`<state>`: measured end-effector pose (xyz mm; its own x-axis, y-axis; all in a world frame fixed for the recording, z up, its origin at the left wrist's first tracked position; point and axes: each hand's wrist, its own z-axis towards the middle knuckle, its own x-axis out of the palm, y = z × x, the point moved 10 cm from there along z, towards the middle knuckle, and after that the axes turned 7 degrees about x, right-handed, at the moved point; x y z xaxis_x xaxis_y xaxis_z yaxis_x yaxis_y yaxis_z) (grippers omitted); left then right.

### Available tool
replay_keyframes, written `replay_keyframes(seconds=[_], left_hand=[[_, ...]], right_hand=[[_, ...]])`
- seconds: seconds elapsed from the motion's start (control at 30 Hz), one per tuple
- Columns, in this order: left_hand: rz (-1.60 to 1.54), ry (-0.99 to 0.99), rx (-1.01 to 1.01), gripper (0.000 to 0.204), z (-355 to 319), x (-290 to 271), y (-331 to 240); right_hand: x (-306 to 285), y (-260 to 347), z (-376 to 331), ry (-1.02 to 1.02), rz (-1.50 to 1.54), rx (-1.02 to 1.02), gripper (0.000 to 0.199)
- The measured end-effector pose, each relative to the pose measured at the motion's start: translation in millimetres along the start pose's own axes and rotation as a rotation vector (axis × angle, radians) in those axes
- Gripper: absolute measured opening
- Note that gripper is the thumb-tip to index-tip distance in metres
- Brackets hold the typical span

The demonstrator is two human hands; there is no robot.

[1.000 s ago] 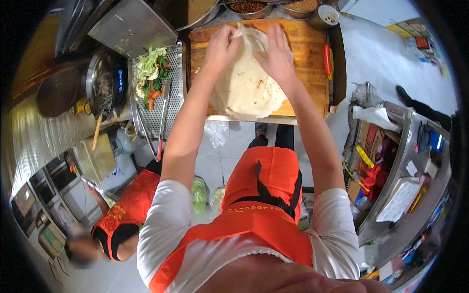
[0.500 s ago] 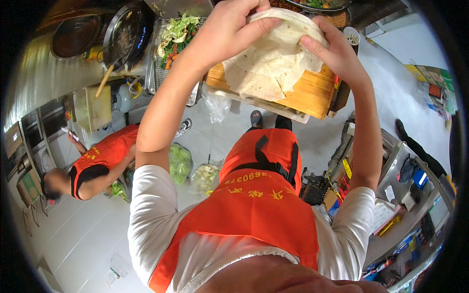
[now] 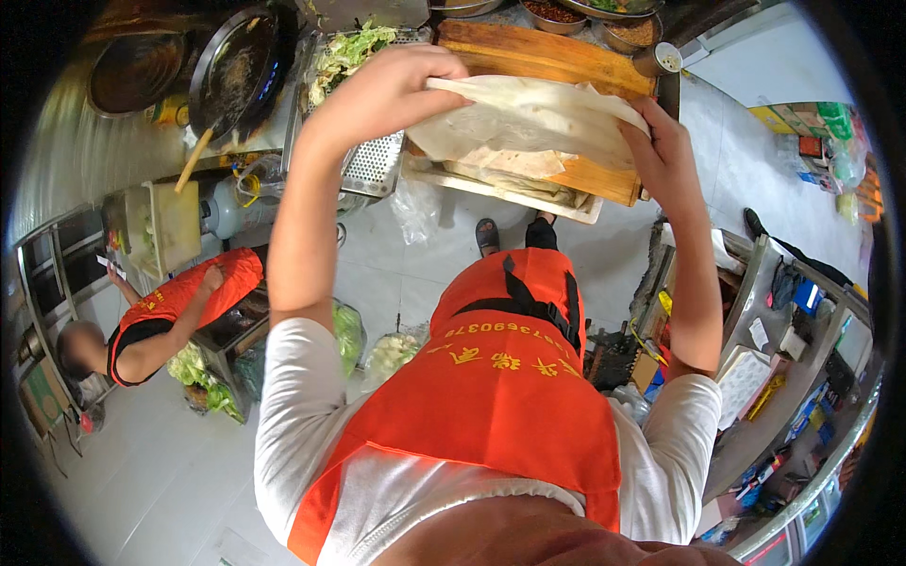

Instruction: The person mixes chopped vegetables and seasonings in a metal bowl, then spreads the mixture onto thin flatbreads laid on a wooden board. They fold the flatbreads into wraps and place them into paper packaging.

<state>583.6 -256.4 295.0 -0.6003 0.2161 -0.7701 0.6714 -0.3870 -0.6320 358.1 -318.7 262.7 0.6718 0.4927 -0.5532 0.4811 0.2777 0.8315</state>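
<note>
- Nearest was the person's red apron (image 3: 481,406), worn over a white short-sleeved top, with a black strap across it.
- To the left on the floor stood a bag of green leaves (image 3: 348,335), just beside a bag of pale vegetables (image 3: 392,357).
- Farther left, a co-worker (image 3: 193,292) in a red apron bent over, well apart from the person's hands.
- Beyond the person's feet, a pale shallow tray (image 3: 562,213) showed along the near edge of a wooden board (image 3: 538,49); thin sheets (image 3: 514,163) lay partly over both.
- Above the board was a flatbread (image 3: 528,118), thin and pale, stretched left to right between both hands, its near part hanging lower. I could not tell whether it touched the sheets below.
- The right hand (image 3: 663,156) had its grip closed around the flatbread's right end.
- The left hand (image 3: 401,90) pinched the far left corner in its grip, thumb against fingers.
- Left of the board, a perforated metal tray (image 3: 376,162) carried chopped leaves (image 3: 349,57); a dark pan (image 3: 236,71) sat farther left.
- At the far right corner stood a can (image 3: 661,60), near a bowl of red flakes (image 3: 557,14).
</note>
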Motion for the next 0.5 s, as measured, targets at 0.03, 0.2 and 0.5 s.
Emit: replay_keyframes(seconds=[0.03,0.2,0.5], left_hand=[[-0.137,-0.113,0.056,0.022,-11.3,3.0,7.2],[-0.195,-0.273,-0.542,0.025,-49.1,99.4,88.8],[0.271,-0.098,-0.362,0.03,-48.7,211.4,169.1]], right_hand=[[13.4,-16.0,-5.0,0.052,0.108,0.081,0.019],[100.1,-91.8,-8.1,0.206,0.286,0.208,0.022],[183.3,-187.6,20.6,0.256,-0.394,-0.175,0.031]])
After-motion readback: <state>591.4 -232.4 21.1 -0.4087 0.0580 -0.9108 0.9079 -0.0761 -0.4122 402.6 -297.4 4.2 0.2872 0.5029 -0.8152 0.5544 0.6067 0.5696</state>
